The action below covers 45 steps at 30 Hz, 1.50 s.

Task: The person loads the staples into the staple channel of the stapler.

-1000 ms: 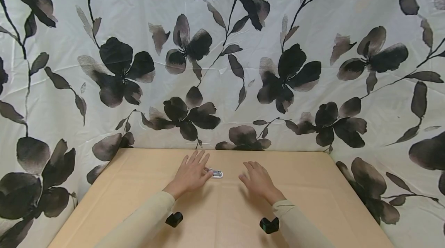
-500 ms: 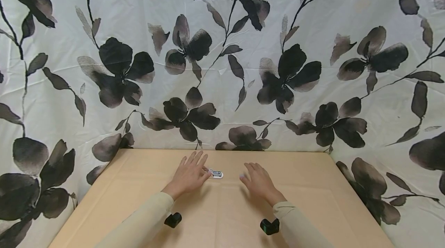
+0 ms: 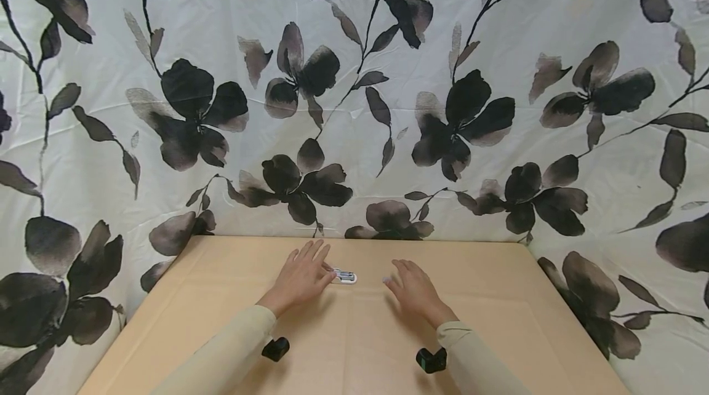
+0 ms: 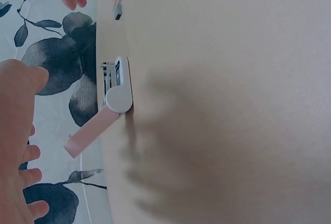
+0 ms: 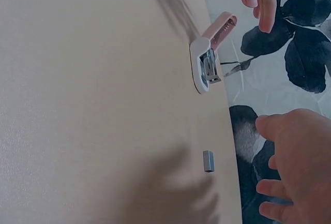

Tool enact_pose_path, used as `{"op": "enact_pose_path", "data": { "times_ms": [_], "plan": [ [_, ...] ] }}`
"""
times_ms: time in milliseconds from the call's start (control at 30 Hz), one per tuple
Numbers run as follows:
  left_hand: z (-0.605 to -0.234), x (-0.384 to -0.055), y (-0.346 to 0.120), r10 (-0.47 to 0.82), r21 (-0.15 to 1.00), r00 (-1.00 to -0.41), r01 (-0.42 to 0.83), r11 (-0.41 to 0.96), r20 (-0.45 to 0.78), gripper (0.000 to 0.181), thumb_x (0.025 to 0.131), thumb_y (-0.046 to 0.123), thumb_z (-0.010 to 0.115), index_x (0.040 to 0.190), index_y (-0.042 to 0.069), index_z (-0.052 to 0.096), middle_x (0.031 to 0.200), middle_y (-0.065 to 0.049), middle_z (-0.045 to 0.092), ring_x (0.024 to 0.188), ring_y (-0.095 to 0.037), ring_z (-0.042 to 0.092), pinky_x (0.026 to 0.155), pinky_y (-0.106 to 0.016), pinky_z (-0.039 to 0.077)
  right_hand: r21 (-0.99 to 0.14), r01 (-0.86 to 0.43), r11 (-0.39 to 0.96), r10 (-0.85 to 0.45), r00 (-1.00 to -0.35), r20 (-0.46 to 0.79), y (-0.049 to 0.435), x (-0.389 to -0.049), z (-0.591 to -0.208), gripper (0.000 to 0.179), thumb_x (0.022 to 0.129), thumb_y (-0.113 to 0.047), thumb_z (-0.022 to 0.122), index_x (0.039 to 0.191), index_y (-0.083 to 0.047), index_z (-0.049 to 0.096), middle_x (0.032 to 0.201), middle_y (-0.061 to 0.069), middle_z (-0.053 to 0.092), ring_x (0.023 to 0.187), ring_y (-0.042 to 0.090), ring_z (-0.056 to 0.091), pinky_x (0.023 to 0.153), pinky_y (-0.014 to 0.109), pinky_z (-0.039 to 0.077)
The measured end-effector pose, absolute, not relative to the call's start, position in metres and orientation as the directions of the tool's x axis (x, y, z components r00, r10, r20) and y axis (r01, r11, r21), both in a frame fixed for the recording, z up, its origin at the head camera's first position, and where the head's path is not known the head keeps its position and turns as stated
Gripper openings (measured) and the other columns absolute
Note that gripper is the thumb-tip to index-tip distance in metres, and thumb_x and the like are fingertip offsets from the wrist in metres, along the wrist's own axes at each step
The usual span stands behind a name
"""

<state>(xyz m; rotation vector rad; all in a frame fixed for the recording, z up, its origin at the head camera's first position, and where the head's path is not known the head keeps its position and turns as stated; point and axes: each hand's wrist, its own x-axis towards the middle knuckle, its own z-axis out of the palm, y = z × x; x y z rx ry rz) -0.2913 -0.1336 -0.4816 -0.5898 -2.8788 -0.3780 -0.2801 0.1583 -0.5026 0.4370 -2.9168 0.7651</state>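
A small stapler (image 3: pixel 346 276) with a white base and a pink top arm lies near the far edge of the table. It is swung wide open, its metal staple channel (image 5: pixel 211 66) exposed. My left hand (image 3: pixel 301 278) hovers just left of it, fingers extended, hiding the pink arm (image 4: pixel 92 132) in the head view. To the right, my right hand (image 3: pixel 414 290) is held over the table with relaxed fingers and nothing in its grasp. A short grey strip of staples (image 5: pixel 208 161) lies on the table beside the stapler, on the right hand's side.
The light wood-coloured table (image 3: pixel 343 333) ends close behind the stapler. Behind it hangs a white cloth (image 3: pixel 354 136) printed with dark flowers. Shadows of both hands fall on the tabletop.
Both hands hold nearly the same pose. The left has shifted very slightly left and the right very slightly right, while the stapler stays put.
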Motion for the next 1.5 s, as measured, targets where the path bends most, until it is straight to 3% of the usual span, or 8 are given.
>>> {"op": "enact_pose_path", "data": {
  "times_ms": [633, 1500],
  "plan": [
    [-0.489, -0.295, -0.138, 0.324, 0.296, -0.908, 0.397, 0.869, 0.265, 0.061, 0.1, 0.038, 0.064, 0.149, 0.003, 0.05, 0.157, -0.021, 0.047, 0.147, -0.04, 0.043, 0.115, -0.06, 0.039, -0.605, -0.23, 0.762, -0.191, -0.973, 0.128, 0.163, -0.283, -0.506, 0.05, 0.104, -0.025, 0.061, 0.145, 0.001, 0.052, 0.151, 0.023, 0.052, 0.143, 0.044, 0.046, 0.117, 0.059, 0.038],
    [-0.493, -0.297, -0.132, 0.294, 0.425, -0.921, 0.381, 0.821, 0.257, 0.057, 0.1, 0.031, 0.065, 0.146, 0.001, 0.052, 0.155, -0.021, 0.049, 0.145, -0.039, 0.046, 0.113, -0.06, 0.042, -0.67, -0.208, 0.712, -0.14, -0.978, 0.155, 0.166, -0.284, -0.513, 0.041, 0.102, -0.02, 0.064, 0.137, 0.0, 0.059, 0.142, 0.022, 0.06, 0.138, 0.044, 0.052, 0.114, 0.059, 0.042]
  ]
}}
